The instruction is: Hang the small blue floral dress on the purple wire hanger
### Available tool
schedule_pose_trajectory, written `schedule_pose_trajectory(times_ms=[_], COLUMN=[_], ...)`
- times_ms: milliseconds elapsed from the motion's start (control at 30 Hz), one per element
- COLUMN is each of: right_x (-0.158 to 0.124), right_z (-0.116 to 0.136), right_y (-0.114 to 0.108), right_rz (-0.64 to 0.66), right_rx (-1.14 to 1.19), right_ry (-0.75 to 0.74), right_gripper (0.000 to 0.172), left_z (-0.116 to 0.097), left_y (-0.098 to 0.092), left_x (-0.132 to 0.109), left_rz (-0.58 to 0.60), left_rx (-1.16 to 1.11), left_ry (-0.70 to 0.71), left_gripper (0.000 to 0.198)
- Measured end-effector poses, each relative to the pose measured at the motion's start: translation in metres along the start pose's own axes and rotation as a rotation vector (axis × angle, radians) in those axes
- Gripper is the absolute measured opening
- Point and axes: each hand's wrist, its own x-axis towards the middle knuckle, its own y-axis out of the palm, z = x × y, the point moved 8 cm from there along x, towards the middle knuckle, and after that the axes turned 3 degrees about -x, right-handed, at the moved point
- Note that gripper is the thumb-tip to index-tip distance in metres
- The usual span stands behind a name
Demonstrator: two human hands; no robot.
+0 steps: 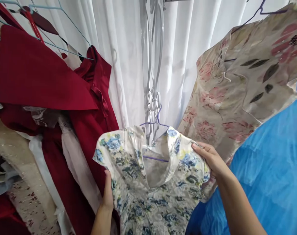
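Nearest us, low in the frame, our left hand (108, 191) rests its thumb along the side of the floral garment (168, 204) below one sleeve; its fingers are hidden behind the cloth, so we cannot tell how firmly it grips. Our right hand (213, 160), right of centre, pinches the other shoulder edge, thumb in front. The garment sits at lower centre on a purple hanger (155, 159), its front facing us, neckline uppermost, its long axis running down the frame until the bottom edge cuts it. At right we see a blue gauzy garment (268, 166) and, above it, a beige flowered garment (212, 98); dark red clothing (38, 71) hangs across the left. Beyond, at upper centre, white hooks (159, 42) stand before a pleated white curtain (101, 42) that spans the background.
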Motion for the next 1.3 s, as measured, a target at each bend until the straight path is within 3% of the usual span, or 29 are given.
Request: schedule_pose_trajectory(times_ms=[67,167,233,300,367,400,433,467,533,567,633,700,767,833,900,967,1033,1100,1200,1300], right_x=[-0.001,-0.002,-0.010,-0.034,-0.066,-0.076,-0.079,-0.073,-0.058,-0.056,-0.054,-0.052,-0.053,-0.058,-0.066,-0.075,-0.083,-0.088,-0.083,-0.058], right_z=[-0.010,-0.027,-0.040,-0.057,-0.079,-0.090,-0.102,-0.117,-0.152,-0.167,-0.188,-0.195,-0.197,-0.199,-0.200,-0.199,-0.195,-0.190,-0.177,-0.141], right_y=[-0.009,-0.033,-0.051,-0.065,-0.061,-0.049,-0.032,-0.009,0.054,0.080,0.113,0.124,0.125,0.121,0.118,0.119,0.122,0.125,0.121,0.108], right_rz=[-0.023,-0.174,-0.381,-0.695,-0.963,-0.987,-0.932,-0.749,-0.240,-0.058,0.126,0.134,0.112,0.090,0.087,0.122,0.181,0.252,0.315,0.278], right_rx=[-0.033,-0.103,-0.137,-0.139,-0.151,-0.185,-0.221,-0.259,-0.312,-0.334,-0.369,-0.378,-0.334,-0.250,-0.172,-0.127,-0.103,-0.086,-0.069,-0.043], right_ry=[-0.007,-0.095,-0.191,-0.307,-0.402,-0.420,-0.409,-0.351,-0.191,-0.118,-0.041,-0.038,-0.031,0.015,0.086,0.157,0.225,0.298,0.390,0.360], right_gripper=[0.034,0.033,0.031,0.029,0.025,0.021,0.016,0.017,0.025,0.026,0.033,0.041,0.046,0.047,0.045,0.044,0.041,0.039,0.038,0.035], left_z=[0.022,0.036,0.038,0.041,0.045,0.048,0.052,0.056,0.065,0.068,0.074,0.079,0.077,0.064,0.051,0.051,0.064,0.079,0.089,0.092], left_y=[-0.015,-0.017,-0.011,-0.007,-0.005,-0.004,-0.003,-0.002,0.001,0.003,0.006,0.005,-0.005,-0.020,-0.019,0.006,0.042,0.071,0.092,0.105], left_x=[-0.005,-0.016,-0.023,-0.028,-0.032,-0.033,-0.034,-0.035,-0.038,-0.040,-0.044,-0.048,-0.054,-0.066,-0.081,-0.083,-0.074,-0.065,-0.055,-0.055], left_rz=[-0.092,-0.104,-0.079,-0.068,-0.074,-0.073,-0.073,-0.074,-0.062,-0.058,-0.043,-0.043,-0.150,-0.366,-0.498,-0.374,-0.087,0.117,0.180,0.248], left_rx=[-0.012,0.082,0.109,0.111,0.113,0.116,0.117,0.117,0.107,0.095,0.070,0.065,0.098,0.216,0.393,0.552,0.631,0.677,0.737,0.827], left_ry=[-0.032,-0.009,0.023,0.033,0.034,0.027,0.020,0.012,-0.012,-0.017,-0.022,-0.023,0.071,0.283,0.511,0.607,0.582,0.515,0.485,0.528], left_gripper=[0.067,0.054,0.049,0.047,0.046,0.046,0.046,0.046,0.046,0.046,0.045,0.046,0.051,0.055,0.050,0.038,0.026,0.018,0.011,0.007])
